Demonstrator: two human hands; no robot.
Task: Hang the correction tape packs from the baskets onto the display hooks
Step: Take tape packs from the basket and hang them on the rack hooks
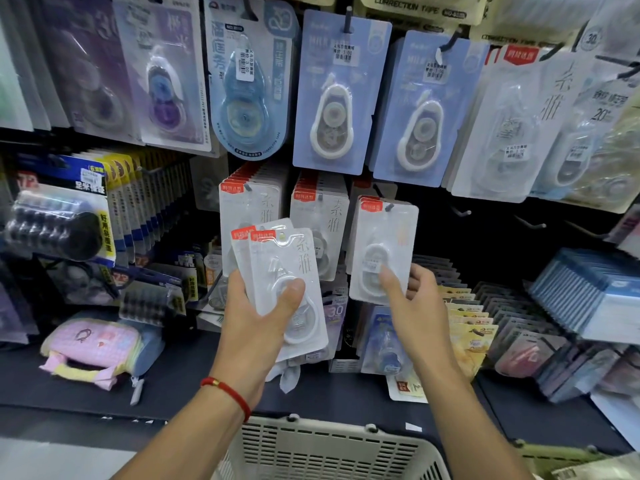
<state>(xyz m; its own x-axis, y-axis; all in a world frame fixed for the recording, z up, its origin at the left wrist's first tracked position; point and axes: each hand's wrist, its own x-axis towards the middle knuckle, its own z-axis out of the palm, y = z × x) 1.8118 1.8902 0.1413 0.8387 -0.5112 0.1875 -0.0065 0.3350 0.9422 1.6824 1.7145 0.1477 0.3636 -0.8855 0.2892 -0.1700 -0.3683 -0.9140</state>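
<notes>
Pencil case: pink and yellow checked, lay at 8 o'clock on the dark shelf.
Black rolls pack: blister card with a blue and yellow header, hung at 9 o'clock.
Smaller rolls pack: leaned beside the pencil case, toward the centre.
Yellow carded items: stood in a row at 4 o'clock.
Blue flat packs: stacked at 3 o'clock, right of the yellow cards.
White label: lay flat on the shelf at 5 o'clock.
</notes>
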